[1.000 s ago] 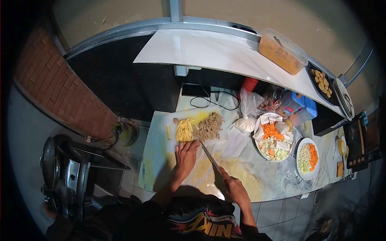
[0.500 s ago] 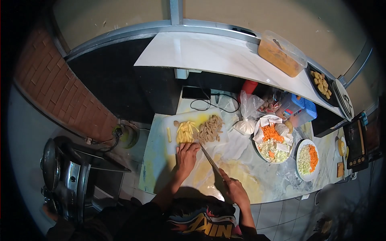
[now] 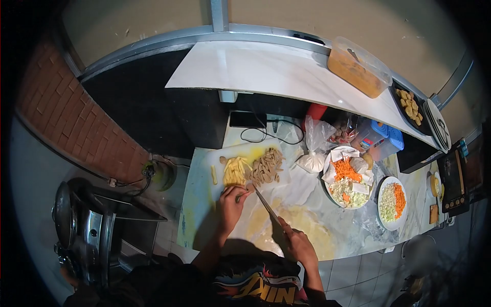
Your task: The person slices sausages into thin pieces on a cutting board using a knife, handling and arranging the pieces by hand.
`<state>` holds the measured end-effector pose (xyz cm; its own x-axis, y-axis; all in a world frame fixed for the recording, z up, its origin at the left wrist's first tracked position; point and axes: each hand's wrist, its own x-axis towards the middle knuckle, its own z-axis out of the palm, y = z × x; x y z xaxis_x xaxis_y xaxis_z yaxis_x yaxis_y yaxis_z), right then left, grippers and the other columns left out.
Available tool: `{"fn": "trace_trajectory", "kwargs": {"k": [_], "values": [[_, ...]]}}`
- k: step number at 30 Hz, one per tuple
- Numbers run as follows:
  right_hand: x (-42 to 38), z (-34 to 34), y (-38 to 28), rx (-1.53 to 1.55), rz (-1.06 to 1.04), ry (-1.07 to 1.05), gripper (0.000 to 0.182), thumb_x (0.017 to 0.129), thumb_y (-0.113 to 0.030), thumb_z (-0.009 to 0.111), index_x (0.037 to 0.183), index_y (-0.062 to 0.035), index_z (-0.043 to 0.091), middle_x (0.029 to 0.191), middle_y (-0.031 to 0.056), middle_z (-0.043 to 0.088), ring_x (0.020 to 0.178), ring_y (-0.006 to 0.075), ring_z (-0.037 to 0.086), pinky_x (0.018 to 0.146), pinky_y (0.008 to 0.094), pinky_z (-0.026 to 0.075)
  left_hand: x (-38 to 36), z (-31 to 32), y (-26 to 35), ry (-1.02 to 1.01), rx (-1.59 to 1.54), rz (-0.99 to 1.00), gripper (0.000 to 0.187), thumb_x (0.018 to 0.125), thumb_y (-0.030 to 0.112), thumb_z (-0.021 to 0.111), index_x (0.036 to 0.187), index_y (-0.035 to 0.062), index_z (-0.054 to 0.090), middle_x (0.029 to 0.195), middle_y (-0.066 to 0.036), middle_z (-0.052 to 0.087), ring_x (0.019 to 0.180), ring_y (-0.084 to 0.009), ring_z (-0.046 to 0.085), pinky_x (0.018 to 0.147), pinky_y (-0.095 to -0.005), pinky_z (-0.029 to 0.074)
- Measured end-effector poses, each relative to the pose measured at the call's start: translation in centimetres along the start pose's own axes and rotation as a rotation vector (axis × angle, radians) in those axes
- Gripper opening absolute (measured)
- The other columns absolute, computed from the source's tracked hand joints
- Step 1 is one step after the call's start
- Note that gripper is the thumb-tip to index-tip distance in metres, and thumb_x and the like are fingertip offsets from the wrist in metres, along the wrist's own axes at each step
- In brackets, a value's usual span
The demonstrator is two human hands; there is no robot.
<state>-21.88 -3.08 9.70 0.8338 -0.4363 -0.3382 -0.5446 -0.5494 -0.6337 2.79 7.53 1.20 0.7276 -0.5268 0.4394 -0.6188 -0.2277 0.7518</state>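
Note:
My right hand [image 3: 300, 244] grips a knife [image 3: 268, 207] by its handle, the blade slanting up and left to the lower edge of a white cutting board [image 3: 217, 154]. Close to the blade's tip, my left hand [image 3: 231, 207] pinches a small brown piece of food [image 3: 250, 188] between its fingertips. Just above my fingers lie pale yellow strips [image 3: 235, 171]. Beside them, to the right, is a pile of grey-brown slices [image 3: 267, 166]. One yellow strip lies apart at the board's left.
Two plates of shredded vegetables, a fuller one [image 3: 327, 190] and an oval one [image 3: 382, 197], stand to the right. A knotted bag of white powder [image 3: 310, 162] is nearer the board. Above runs a white shelf [image 3: 245, 66]. A stove [image 3: 92, 230] stands left.
My left fingers lay flatter at the board's lower edge; now they have turned into a pinch, and the small brown piece shows between them. The knife has hardly moved.

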Motion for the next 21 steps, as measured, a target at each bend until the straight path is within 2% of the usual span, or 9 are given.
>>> {"fn": "trace_trajectory", "kwargs": {"k": [3,4,8,11,12,15,18,20,21], "values": [[0.2,0.1,-0.2,-0.014,0.009,0.013,0.083,0.085,0.004,0.061,0.160,-0.0206,0.036,0.109,0.0311,0.070,0.098,0.0523,0.066,0.084,0.0590,0.053,0.0,-1.1,-1.2,-0.001,-0.090,-0.259,0.014,0.086,0.011,0.084,0.090,0.0024,0.074,0.081,-0.010,0.074,0.066,-0.0214,0.066,0.064,-0.0318,0.052],[0.2,-0.2,-0.6,-0.001,-0.001,0.022,0.082,0.085,0.004,0.061,0.160,-0.0197,0.037,0.111,0.0307,0.070,0.098,0.0520,0.066,0.084,0.0587,0.053,0.3,-1.3,-1.7,0.050,-0.180,-0.227,0.014,0.090,0.010,0.082,0.093,-0.0001,0.074,0.076,-0.007,0.074,0.063,-0.0110,0.061,0.059,-0.0277,0.049],[0.1,-0.8,-1.2,-0.025,0.013,-0.005,0.079,0.086,0.002,0.060,0.159,-0.0171,0.037,0.118,0.0295,0.069,0.100,0.0508,0.067,0.085,0.0578,0.054,1.0,-3.7,-4.0,0.104,-0.277,-0.365,0.014,0.093,0.010,0.080,0.095,-0.0026,0.073,0.076,-0.003,0.071,0.066,-0.0057,0.061,0.058,-0.0238,0.046],[0.3,-0.1,-0.4,-0.054,-0.026,0.042,0.077,0.093,0.001,0.061,0.161,-0.0224,0.034,0.099,0.0279,0.072,0.095,0.0481,0.068,0.079,0.0563,0.052,1.3,-5.8,-3.7,0.166,-0.285,-0.349,0.013,0.093,0.009,0.079,0.095,-0.0020,0.073,0.075,-0.003,0.071,0.065,-0.0052,0.060,0.058,-0.0232,0.045],[0.2,-0.2,-0.5,-0.049,-0.030,0.045,0.077,0.093,0.000,0.061,0.161,-0.0220,0.034,0.098,0.0279,0.072,0.095,0.0482,0.068,0.079,0.0564,0.052,1.3,-6.7,-3.7,0.131,-0.209,-0.390,0.015,0.090,0.006,0.081,0.099,-0.0007,0.072,0.086,-0.006,0.073,0.070,-0.0101,0.065,0.060,-0.0254,0.048],[0.1,-0.1,-0.5,-0.036,-0.032,0.056,0.075,0.093,-0.001,0.060,0.161,-0.0211,0.035,0.097,0.0281,0.072,0.093,0.0485,0.068,0.080,0.0566,0.052,1.1,-8.1,-3.0,0.168,0.181,-0.146,0.026,0.086,0.003,0.081,0.109,0.0011,0.071,0.103,-0.011,0.074,0.080,-0.0180,0.070,0.063,-0.0285,0.051],[0.0,0.3,-0.4,-0.030,-0.021,0.045,0.074,0.094,-0.002,0.060,0.161,-0.0208,0.034,0.095,0.0286,0.072,0.092,0.0492,0.068,0.080,0.0569,0.052,1.0,-7.6,-2.3,0.181,0.237,-0.061,0.040,0.083,0.002,0.081,0.121,0.0040,0.068,0.115,-0.013,0.071,0.091,-0.0252,0.072,0.066,-0.0342,0.055],[0.0,0.4,-0.6,-0.026,-0.012,0.017,0.074,0.095,-0.003,0.060,0.162,-0.0205,0.033,0.095,0.0290,0.072,0.091,0.0499,0.067,0.080,0.0572,0.052,0.0,-5.8,-2.8,0.050,0.045,-0.268,0.046,0.083,0.002,0.081,0.126,0.0049,0.066,0.113,-0.013,0.072,0.095,-0.0260,0.071,0.072,-0.0370,0.056],[0.0,0.3,-0.8,-0.038,-0.013,-0.004,0.078,0.091,-0.001,0.060,0.162,-0.0190,0.032,0.099,0.0294,0.071,0.092,0.0506,0.067,0.081,0.0578,0.052,-0.4,-4.7,-2.6,-0.018,-0.054,-0.371,0.049,0.083,0.002,0.081,0.129,0.0053,0.065,0.112,-0.013,0.072,0.097,-0.0264,0.071,0.074,-0.0384,0.056]]}}
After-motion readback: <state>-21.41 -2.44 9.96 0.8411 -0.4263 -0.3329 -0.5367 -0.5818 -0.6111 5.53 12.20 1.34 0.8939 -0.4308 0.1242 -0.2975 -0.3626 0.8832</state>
